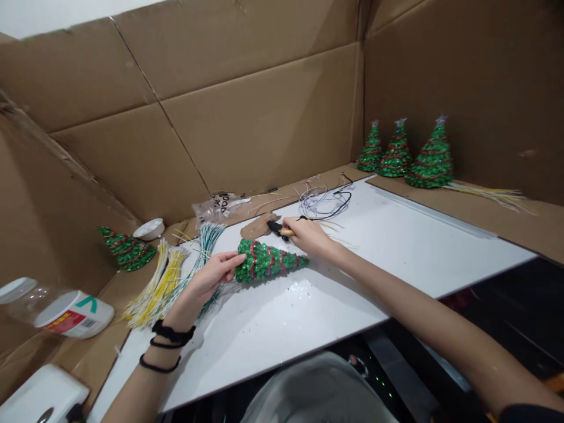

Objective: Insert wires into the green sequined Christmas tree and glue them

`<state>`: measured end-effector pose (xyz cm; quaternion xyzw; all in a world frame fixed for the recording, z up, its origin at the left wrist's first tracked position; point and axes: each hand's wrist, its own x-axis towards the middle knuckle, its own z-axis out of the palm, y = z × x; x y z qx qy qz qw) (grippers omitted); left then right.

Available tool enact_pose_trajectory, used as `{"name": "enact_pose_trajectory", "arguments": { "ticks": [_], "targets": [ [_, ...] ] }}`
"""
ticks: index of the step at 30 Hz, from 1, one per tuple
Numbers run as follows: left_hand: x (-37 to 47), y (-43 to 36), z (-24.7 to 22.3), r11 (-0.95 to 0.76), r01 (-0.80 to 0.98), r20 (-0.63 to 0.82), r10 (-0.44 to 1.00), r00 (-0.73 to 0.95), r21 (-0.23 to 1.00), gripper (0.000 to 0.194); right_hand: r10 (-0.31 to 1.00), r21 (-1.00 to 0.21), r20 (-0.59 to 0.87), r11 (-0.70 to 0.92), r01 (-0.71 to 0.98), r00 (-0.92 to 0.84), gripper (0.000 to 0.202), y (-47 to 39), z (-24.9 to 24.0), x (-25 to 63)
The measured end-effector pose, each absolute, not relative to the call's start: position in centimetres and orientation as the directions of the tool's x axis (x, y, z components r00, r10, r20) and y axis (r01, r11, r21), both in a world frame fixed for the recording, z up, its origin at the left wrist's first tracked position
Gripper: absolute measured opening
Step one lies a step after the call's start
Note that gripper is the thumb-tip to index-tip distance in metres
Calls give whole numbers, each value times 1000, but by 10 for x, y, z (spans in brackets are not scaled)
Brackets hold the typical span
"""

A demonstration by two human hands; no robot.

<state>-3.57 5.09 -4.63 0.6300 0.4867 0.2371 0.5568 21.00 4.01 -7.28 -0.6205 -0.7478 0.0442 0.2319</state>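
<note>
While your left hand (pixel 220 270) pinches the wide left end of the green, glittery, cone-shaped tree (pixel 269 262) over the flat white board (pixel 264 341), and your right hand (pixel 308 236) grips a black, orange-tipped tool (pixel 275 227), hold gently there, as it looks light, stiff and breakable.

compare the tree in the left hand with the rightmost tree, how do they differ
The held tree is on its side over the white board; the rightmost tree stands upright. The rightmost tree has a star on its tip; no star shows on the held tree. The left hand grips the held tree's wide end; no hand touches the rightmost tree. Both are green with red trim.
</note>
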Motion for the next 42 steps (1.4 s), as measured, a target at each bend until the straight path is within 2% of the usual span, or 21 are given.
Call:
{"name": "enact_pose_trajectory", "arguments": {
  "ticks": [3, 14, 22, 27, 32, 37, 42],
  "targets": [
    [-40, 45, -45, 63, 374, -250, 842, 478, 925, 29, 946, -348, 293, 238, 907, -136, 27, 40, -74, 210],
    [-46, 28, -46, -6, 360, -215, 792, 571, 933, 39, 945, -324, 286, 249, 913, -157, 30, 40, -75, 209],
    [-53, 14, -56, -51, 385, -189, 807, 560, 921, 45, 935, -328, 310, 277, 903, -174, 28, 40, -79, 210],
    [-56, 3, -62, -170, 439, -97, 847, 522, 882, 30, 932, -326, 314, 286, 901, -183, 28, 41, -81, 209],
    [-58, -10, -73, -308, 556, -2, 874, 487, 772, 15, 932, -313, 313, 281, 907, -181, 26, 40, -80, 207],
    [-63, -20, -90, -379, 592, 86, 883, 462, 711, 10, 938, -317, 299, 272, 909, -176, 24, 39, -80, 206],
    [-64, -22, -91, -395, 603, 102, 882, 461, 693, 13, 932, -291, 308, 282, 914, -190, 24, 39, -81, 206]
  ]
}}
